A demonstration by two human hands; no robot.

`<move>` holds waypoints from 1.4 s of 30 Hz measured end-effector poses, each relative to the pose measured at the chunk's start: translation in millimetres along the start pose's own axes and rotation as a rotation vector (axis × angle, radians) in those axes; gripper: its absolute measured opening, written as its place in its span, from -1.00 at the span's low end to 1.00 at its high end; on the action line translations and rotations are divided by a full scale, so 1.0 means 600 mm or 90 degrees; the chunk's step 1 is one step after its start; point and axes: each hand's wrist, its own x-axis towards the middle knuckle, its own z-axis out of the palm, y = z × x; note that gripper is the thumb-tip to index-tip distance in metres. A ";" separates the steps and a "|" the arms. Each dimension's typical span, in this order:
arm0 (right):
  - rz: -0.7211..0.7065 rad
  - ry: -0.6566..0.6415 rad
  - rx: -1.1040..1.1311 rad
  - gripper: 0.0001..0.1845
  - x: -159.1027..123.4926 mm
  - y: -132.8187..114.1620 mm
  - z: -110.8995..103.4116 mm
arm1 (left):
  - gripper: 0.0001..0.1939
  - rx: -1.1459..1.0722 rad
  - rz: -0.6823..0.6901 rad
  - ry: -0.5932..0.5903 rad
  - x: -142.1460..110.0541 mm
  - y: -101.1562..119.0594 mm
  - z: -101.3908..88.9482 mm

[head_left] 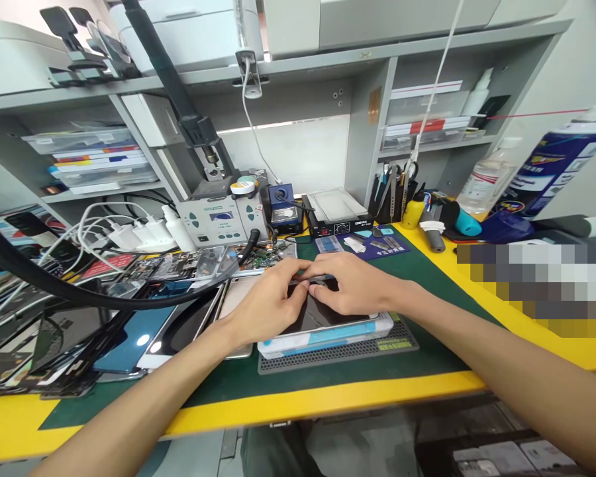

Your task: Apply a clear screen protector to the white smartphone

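My left hand (268,301) and my right hand (355,281) meet above a dark flat panel (318,317) that looks like a tablet or a screen. Fingers and thumbs of both hands are closed in a pinch near the panel's far part. Whatever small thing lies between the fingertips is hidden. Beneath the panel is a white and blue box (328,338), set on a grey perforated mat (338,358). Left of my left hand, touching distance unclear, lie a pale panel (234,295) and a white-edged dark screen (186,328).
Several phones and screens pile up leftward, with a blue panel (142,331). A black hose (104,298) arcs over them. Behind stand a grey rework station (221,222), a heating plate (338,225) and circuit boards (273,255). Bottles and a spray can (551,169) stand right.
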 end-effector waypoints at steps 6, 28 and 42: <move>0.003 -0.006 0.002 -0.68 0.000 -0.006 -0.002 | -0.64 -0.007 -0.003 -0.017 -0.001 0.002 -0.004; -0.006 0.006 0.017 -0.70 0.000 -0.001 0.001 | -0.62 0.006 0.004 -0.017 0.001 -0.001 -0.005; -0.004 0.008 -0.010 -0.69 0.000 0.000 0.004 | -0.61 0.008 0.004 -0.021 -0.002 0.000 -0.006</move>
